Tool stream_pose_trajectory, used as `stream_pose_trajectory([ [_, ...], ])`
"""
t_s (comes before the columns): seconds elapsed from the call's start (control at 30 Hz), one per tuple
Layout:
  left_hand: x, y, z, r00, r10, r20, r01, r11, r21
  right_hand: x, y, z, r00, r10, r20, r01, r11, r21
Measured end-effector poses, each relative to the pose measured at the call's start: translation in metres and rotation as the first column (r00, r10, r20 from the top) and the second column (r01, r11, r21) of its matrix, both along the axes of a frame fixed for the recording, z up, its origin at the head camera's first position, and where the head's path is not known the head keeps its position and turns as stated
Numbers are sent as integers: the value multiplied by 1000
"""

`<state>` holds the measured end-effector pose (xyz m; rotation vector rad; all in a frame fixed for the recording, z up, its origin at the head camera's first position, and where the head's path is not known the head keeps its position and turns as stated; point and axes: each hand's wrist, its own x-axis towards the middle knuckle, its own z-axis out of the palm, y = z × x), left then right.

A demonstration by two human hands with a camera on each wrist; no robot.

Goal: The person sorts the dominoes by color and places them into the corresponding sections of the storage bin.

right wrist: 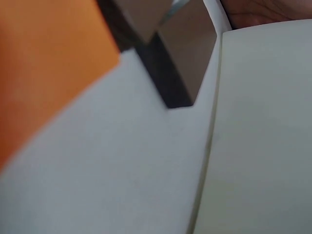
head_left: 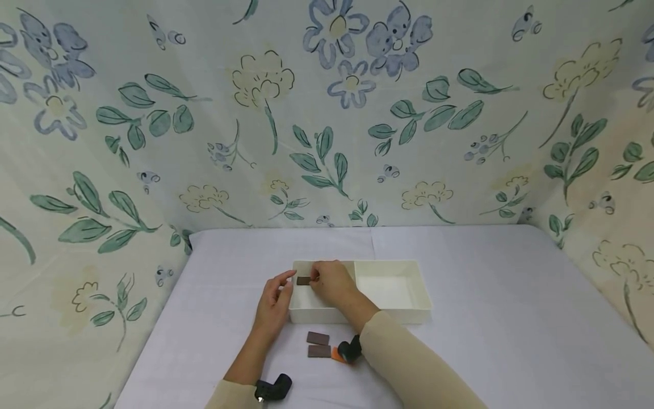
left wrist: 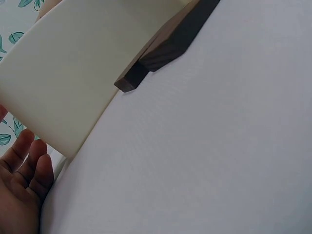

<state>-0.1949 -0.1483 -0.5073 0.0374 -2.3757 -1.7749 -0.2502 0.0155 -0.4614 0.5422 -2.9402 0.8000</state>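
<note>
A white two-compartment box point(head_left: 360, 316) sits on the table. My right hand point(head_left: 334, 283) reaches into its left compartment, fingers curled, pinching the right end of a flat dark brown block point(head_left: 304, 280). My left hand point(head_left: 273, 304) lies along the box's left wall with loosely bent fingers; in the left wrist view its fingertips point(left wrist: 43, 168) are at the box's corner. In front of the box lie two more flat brown blocks point(head_left: 319, 351), one behind the other. Beside them is an orange piece point(head_left: 337, 356), partly hidden under the right wrist's camera.
A white cloth covers the table point(head_left: 501, 318). The box's right compartment point(head_left: 389, 285) shows a bare floor, with a thin divider between the two halves. Flowered fabric point(head_left: 327, 142) hangs behind the table and at both sides.
</note>
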Motion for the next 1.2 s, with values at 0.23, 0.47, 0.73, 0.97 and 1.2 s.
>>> stream_pose_trajectory([
  [0.23,-1,-1,-1,1000,6,7,-6,1000,18,2,1,2,1000,-5,1,5,1000,-5],
  [0.47,2,1,-1,1000,-3,-5,3,1000,14,10,10,13,999,-37,0,36,989,-142],
  [0.73,1,0,1,1000,6,-2,-6,1000,-10,44,49,50,991,-42,129,101,861,-498],
  [0.97,-1,-2,2,1000,7,-8,-8,1000,-15,89,94,55,968,74,241,61,858,-510],
  [1.2,0,0,1,1000,6,11,-6,1000,-22,113,130,27,923,132,361,-5,943,-333],
])
